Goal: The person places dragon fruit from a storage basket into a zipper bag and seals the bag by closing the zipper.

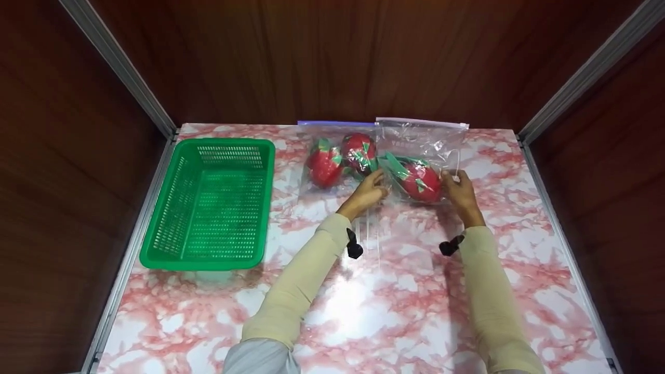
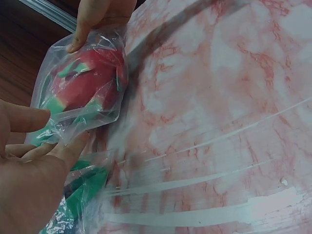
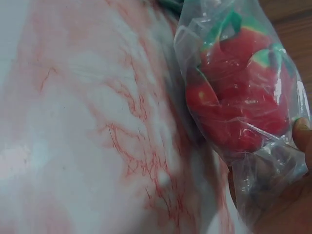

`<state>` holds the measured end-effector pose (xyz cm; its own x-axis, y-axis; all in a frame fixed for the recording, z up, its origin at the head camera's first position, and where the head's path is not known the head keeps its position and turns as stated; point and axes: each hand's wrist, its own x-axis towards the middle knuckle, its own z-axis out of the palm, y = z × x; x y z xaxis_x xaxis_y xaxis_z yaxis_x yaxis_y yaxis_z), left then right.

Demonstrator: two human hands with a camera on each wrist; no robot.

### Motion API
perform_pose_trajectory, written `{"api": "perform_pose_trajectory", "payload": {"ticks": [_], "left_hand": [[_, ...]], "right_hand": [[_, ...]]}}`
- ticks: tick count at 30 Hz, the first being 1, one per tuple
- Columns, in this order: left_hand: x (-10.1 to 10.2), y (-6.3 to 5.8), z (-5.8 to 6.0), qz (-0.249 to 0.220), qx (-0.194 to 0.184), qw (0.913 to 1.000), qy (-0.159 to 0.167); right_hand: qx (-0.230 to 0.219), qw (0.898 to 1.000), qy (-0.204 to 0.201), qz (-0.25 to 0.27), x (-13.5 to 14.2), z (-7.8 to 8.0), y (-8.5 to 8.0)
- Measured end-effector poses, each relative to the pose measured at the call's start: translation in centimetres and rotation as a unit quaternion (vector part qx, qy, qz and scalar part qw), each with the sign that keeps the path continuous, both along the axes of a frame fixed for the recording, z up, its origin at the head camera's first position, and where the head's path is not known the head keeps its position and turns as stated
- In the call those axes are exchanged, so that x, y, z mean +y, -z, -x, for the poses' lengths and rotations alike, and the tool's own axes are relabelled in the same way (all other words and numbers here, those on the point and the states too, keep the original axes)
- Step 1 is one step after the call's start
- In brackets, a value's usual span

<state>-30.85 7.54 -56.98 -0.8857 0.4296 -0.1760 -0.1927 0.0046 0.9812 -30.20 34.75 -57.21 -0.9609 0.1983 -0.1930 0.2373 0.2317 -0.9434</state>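
Note:
A clear zip bag [image 1: 410,136] with a pale pink zip strip holds one red dragon fruit [image 1: 423,183] with green scales. At the bag's lower left corner, my left hand [image 1: 368,194] pinches the plastic between thumb and fingers. The opposite lower corner is in the grip of my right hand [image 1: 460,195], its thumb pressed on the plastic in the right wrist view. Just left of this bag lies another zip bag [image 1: 332,130] with a blue-purple strip. Inside it are two dragon fruits, one at the left [image 1: 326,167] and one at the right [image 1: 359,148].
A green plastic basket [image 1: 268,208] with perforated walls stands on the left of the red-and-white marbled table [image 1: 405,311]. Dark wood panels [image 1: 322,62] rise behind and at both sides, with metal frame rails [image 1: 566,72] along the corners.

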Motion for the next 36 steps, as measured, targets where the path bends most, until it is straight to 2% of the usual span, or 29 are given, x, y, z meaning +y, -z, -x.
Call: {"api": "perform_pose_trajectory", "payload": {"ticks": [4, 10, 13, 20, 23, 31, 36], "left_hand": [[-0.4, 0.0, 0.0, 0.010, 0.004, 0.9999, 0.002], [-0.9, -0.1, 0.3, -0.003, -0.010, 0.9999, -0.002], [-0.9, 0.0, 0.5, -0.007, -0.011, 0.9999, -0.003], [-1.1, 0.0, 0.9, 0.000, -0.005, 1.0000, -0.006], [-1.6, -0.3, 1.1, 0.004, 0.009, 0.9999, -0.007], [-4.9, -1.8, 1.9, 0.059, 0.082, 0.9946, -0.021], [-7.9, -3.4, 2.8, 0.094, 0.124, 0.9866, -0.048]], "right_hand": [[-0.022, 0.998, -0.012, -0.053, 0.2, 0.3, 0.5], [-0.022, 0.999, -0.006, -0.048, 0.1, 0.4, 0.6], [-0.019, 0.998, -0.003, -0.062, 0.2, 0.5, 0.5], [-0.021, 0.996, -0.005, -0.087, 0.4, 0.8, -0.1], [-0.016, 0.994, 0.004, -0.105, 0.6, 1.0, -0.5], [0.052, 0.988, 0.020, -0.144, 1.5, 1.3, -2.4], [0.115, 0.976, 0.011, -0.184, 2.0, 1.3, -4.0]]}}
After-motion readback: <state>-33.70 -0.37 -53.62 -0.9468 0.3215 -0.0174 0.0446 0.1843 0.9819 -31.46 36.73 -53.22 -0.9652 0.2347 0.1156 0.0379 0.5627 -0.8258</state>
